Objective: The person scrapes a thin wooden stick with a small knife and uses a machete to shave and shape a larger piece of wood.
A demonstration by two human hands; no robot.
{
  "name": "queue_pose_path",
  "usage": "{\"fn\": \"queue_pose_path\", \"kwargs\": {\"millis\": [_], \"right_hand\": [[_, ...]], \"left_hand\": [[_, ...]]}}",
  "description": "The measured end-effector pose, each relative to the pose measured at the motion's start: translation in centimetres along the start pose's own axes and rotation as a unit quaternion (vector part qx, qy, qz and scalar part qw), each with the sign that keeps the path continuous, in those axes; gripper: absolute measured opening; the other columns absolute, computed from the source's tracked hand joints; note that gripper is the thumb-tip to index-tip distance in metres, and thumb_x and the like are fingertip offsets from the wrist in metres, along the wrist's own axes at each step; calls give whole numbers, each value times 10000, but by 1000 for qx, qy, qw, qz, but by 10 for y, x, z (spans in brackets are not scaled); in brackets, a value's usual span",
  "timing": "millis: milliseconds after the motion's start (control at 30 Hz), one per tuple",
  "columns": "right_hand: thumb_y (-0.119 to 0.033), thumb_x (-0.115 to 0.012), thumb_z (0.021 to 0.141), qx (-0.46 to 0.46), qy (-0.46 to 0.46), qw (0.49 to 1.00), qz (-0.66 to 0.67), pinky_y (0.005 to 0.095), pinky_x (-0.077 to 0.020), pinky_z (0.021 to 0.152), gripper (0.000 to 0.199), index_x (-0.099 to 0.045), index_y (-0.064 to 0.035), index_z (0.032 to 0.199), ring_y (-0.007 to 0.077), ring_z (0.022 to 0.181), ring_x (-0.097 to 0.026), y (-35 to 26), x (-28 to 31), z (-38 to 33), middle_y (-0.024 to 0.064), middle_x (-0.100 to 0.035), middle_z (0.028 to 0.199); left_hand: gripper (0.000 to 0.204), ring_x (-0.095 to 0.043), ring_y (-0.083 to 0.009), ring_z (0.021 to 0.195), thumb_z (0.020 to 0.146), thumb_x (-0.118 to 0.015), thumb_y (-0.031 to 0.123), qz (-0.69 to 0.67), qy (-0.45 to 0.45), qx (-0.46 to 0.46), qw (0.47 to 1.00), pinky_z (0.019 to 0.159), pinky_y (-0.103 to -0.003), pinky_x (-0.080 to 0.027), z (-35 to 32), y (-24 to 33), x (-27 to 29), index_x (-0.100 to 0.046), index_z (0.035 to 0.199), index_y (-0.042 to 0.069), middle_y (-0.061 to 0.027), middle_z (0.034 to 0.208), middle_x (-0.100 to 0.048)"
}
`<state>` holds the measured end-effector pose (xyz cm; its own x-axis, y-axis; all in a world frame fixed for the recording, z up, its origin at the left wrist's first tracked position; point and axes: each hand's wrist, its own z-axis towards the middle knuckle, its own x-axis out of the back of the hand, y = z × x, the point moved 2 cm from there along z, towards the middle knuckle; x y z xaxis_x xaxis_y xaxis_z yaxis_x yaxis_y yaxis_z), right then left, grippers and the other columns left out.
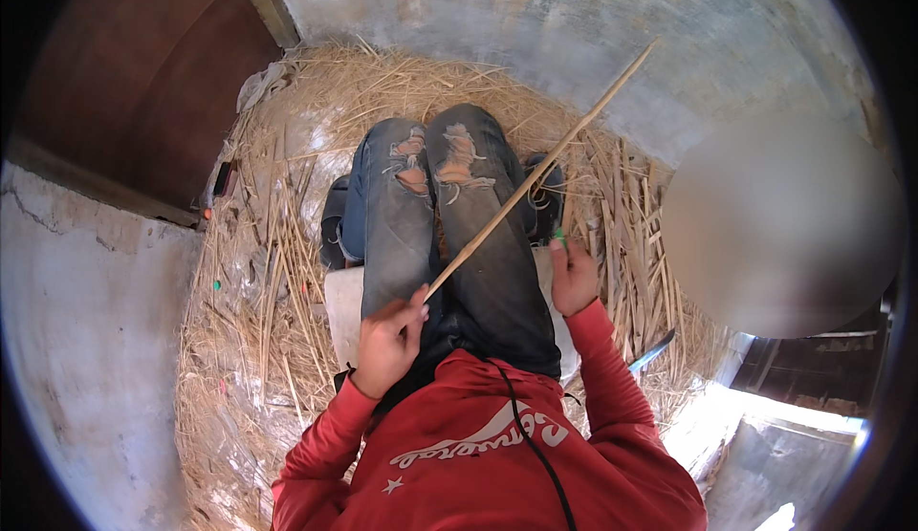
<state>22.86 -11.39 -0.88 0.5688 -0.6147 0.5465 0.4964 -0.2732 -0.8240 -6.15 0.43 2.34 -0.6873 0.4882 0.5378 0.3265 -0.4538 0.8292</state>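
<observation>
Red hoodie (478, 493): right up close, filling the bottom of the view, pale lettering and a small star spread across the front.
Left hand (387, 345): over the lap on the left, and it's got a grip, thumb and fingers pinching the lower end of the pale stick.
Pale stick (545, 163): what a diagonal! Long and slender, it runs from those left fingers up across the right thigh, its far tip showing against the wall (535, 5).
Right hand (574, 282): beside the right thigh, well apart from the other hand, fingers curled with a small green item (559, 236) at the fingertips; exactly what it is, I cannot tell.
Jeans (397, 244): faded blue-grey, legs side by side, knees ripped and fraying.
Pale seat (341, 306): peeking out on both sides of the thighs.
Dark shoes (335, 220): one beyond each leg, partly covered.
Straw (253, 292): scattered all around the sitter, with flat dry strips (622, 216) heaped on the right.
Curved blade-like thing (653, 351): down by the right sleeve (612, 378), partly hidden.
Brown door (153, 82): upper left, a crumpled cloth (263, 85) on the straw near its corner.
</observation>
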Motion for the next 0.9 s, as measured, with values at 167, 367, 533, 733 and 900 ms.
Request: {"fn": "queue_pose_path", "kwargs": {"millis": [167, 367, 533, 733, 900], "right_hand": [[-338, -592, 1024, 47, -50, 996, -49, 494, -475, 579, 324, -678, -35, 948, 437, 674, -653, -22, -9, -5, 233, -625, 695], [-433, -581, 1023, 74, -99, 985, -116, 517, -481, 568, 439, -626, -38, 838, 444, 636, -640, -37, -21, 1, 228, -620, 651], [-487, -554, 1026, 52, -112, 983, -139, 536, -492, 586, 491, -620, -43, 826, 458, 656, -645, -36, -28, -1, 240, -637, 673], [-473, -563, 1024, 41, -98, 981, -164, 537, -478, 580, 478, -626, -40, 831, 457, 646, -634, -37, -41, -3, 235, -636, 681], [-516, -554, 1018, 72, -103, 974, -188, 541, -505, 598, 464, -598, -69, 899, 433, 676, -667, -42, -42, -14, 202, -659, 681]], "left_hand": [[270, -659, -227, 612, 959, -676, 51, 43, -23, -6, 999, 602, -326, -500, 39, 9, -27, -737, 1221, 30, -128, 769, -687], [269, -663, -345, 678, 954, -667, 101, 26, -15, -12, 999, 627, -443, -516, 50, 16, -51, -746, 1211, 104, -125, 791, -662], [292, -664, -350, 687, 950, -659, 96, 72, -30, -17, 997, 630, -461, -521, 50, 18, -55, -737, 1231, 110, -123, 782, -649], [428, -670, -352, 709, 924, -610, 57, 159, -48, -46, 985, 645, -470, -544, 33, 18, -37, -675, 1340, 136, -116, 866, -664], [494, -667, -350, 706, 906, -603, 48, 176, -69, -52, 980, 637, -466, -547, 9, 11, -17, -641, 1390, 140, -113, 876, -658]]}}
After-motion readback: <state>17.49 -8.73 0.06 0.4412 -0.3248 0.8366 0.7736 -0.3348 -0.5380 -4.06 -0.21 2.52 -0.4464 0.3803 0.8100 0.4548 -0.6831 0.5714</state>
